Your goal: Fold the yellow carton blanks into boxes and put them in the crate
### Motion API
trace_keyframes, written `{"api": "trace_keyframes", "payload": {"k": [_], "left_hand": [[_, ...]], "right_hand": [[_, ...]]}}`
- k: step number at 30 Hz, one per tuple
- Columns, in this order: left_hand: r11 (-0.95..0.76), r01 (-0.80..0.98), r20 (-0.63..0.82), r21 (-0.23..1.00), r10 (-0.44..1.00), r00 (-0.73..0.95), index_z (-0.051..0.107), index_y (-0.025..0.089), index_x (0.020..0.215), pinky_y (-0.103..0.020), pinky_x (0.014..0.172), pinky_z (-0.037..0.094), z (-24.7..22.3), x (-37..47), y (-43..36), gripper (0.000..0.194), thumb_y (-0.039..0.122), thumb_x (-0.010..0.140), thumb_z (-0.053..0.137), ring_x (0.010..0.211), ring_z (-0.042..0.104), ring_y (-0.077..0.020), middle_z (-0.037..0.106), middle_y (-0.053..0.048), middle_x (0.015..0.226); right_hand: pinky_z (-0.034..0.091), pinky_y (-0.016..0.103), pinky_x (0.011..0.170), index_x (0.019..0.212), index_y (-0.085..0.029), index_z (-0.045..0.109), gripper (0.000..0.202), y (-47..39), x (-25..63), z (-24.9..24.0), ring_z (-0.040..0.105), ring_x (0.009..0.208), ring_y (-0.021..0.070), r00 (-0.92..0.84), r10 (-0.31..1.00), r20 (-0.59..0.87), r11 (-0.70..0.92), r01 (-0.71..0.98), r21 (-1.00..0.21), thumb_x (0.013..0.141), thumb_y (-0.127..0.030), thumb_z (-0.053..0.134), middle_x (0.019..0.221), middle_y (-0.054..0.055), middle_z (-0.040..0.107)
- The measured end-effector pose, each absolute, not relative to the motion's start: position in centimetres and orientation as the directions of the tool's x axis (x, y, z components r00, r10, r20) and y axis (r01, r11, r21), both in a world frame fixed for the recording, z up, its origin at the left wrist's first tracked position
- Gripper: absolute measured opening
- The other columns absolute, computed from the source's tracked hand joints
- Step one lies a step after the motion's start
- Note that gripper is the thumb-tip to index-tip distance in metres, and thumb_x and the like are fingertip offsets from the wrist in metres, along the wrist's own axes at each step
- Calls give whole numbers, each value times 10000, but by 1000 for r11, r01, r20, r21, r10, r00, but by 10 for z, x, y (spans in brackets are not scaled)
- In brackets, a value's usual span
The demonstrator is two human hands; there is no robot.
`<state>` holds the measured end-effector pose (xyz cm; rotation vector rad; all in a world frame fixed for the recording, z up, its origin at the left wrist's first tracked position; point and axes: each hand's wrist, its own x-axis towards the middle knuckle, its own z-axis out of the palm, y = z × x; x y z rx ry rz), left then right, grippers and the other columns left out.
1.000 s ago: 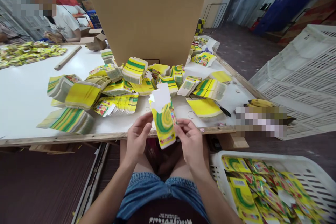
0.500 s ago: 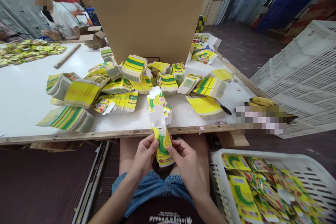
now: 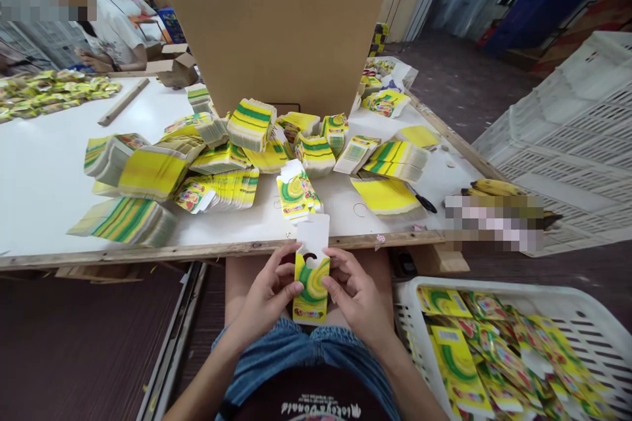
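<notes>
A small yellow and green printed carton [image 3: 311,289], its white top flap raised, is held upright over my lap. My left hand [image 3: 271,289] grips its left edge between thumb and fingers. On the opposite edge my right hand [image 3: 356,293] pinches it the same way. A round cut-out shows near the carton's upper end. Just beyond, at the table's near edge, lies a small pile of similar flat cartons [image 3: 295,192]. Fanned stacks of flat cartons [image 3: 222,191] spread across the table behind it.
A white basket [image 3: 498,286] with several filled packs stands at my right. Bananas [image 3: 496,188] lie at the table's right end, near a black pen [image 3: 425,202]. A large cardboard box [image 3: 276,26] rises behind the stacks. Another person [image 3: 116,33] sits at far left.
The carton has turned from a slant to nearly upright and its flap now stands clear of the pile. Both hands still hold its edges, with the fingers shifted slightly.
</notes>
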<state>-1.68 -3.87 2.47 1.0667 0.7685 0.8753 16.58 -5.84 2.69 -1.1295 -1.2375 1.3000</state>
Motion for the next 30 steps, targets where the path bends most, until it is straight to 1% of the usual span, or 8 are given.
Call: {"api": "trace_keyframes", "payload": {"k": [4, 6, 10, 15, 18, 21, 26, 30], "left_hand": [[337, -241, -167, 910, 831, 531, 497, 223, 1071, -254, 716, 520, 23, -20, -41, 338, 218, 807, 708, 816, 685, -168, 705, -56, 978], [356, -262, -172, 897, 828, 534, 461, 245, 1134, -248, 686, 520, 24, -18, -42, 419, 225, 802, 715, 772, 682, -157, 706, -47, 948], [341, -263, -157, 903, 829, 537, 287, 285, 1381, -299, 759, 529, 26, -15, -42, 697, 246, 820, 699, 872, 693, -200, 709, -74, 1011], [280, -183, -169, 942, 869, 465, 537, 200, 1170, -298, 781, 521, 21, -14, -39, 391, 265, 818, 693, 920, 680, -218, 713, -88, 1048], [238, -134, -163, 962, 894, 418, 533, 202, 1206, -319, 841, 511, 19, -11, -39, 406, 254, 830, 677, 975, 670, -226, 712, -88, 1077], [246, -134, -160, 960, 875, 456, 519, 204, 1249, -342, 917, 486, 20, -8, -40, 421, 254, 852, 649, 1045, 650, -228, 695, -100, 1147], [304, -201, -180, 931, 863, 473, 515, 187, 1235, -325, 862, 509, 25, -7, -39, 462, 261, 814, 690, 993, 674, -226, 718, -108, 1093], [317, -193, -207, 929, 874, 440, 537, 178, 1183, -296, 773, 531, 27, -2, -39, 462, 222, 765, 730, 888, 701, -213, 744, -92, 994]], "right_hand": [[497, 257, 663, 904, -202, 667, 181, -55, 174, 32, 628, 743, 175, -155, 987, 41, 57, 97, -994, 916, -344, 555, 824, 29, 672], [486, 260, 683, 796, -195, 673, 221, -54, 174, 32, 618, 748, 178, -123, 988, 90, 109, 154, -982, 920, -331, 551, 787, 31, 659], [515, 285, 730, 1051, -232, 643, 191, -53, 170, 26, 641, 817, 191, 22, 997, 74, 73, 50, -996, 908, -341, 578, 901, 42, 685], [498, 304, 772, 942, -221, 726, 287, -51, 179, 26, 612, 976, 231, -36, 989, 147, 151, 171, -974, 917, -431, 533, 1046, 89, 654], [444, 257, 573, 1083, -208, 686, 312, -51, 181, 30, 590, 710, 176, -100, 995, -15, 10, 237, -971, 873, -418, 588, 862, 48, 659], [395, 230, 531, 1141, -210, 596, 326, -51, 177, 33, 535, 589, 138, -109, 983, -150, -114, 283, -952, 827, -290, 630, 740, -12, 659], [362, 234, 529, 1094, -209, 572, 271, -53, 172, 36, 489, 509, 135, -46, 990, -134, -102, 426, -899, 833, -264, 617, 534, -79, 542], [383, 243, 527, 1143, -209, 596, 330, -55, 170, 31, 524, 528, 152, -34, 995, -99, -75, 430, -900, 847, -351, 626, 564, -56, 575]]}}
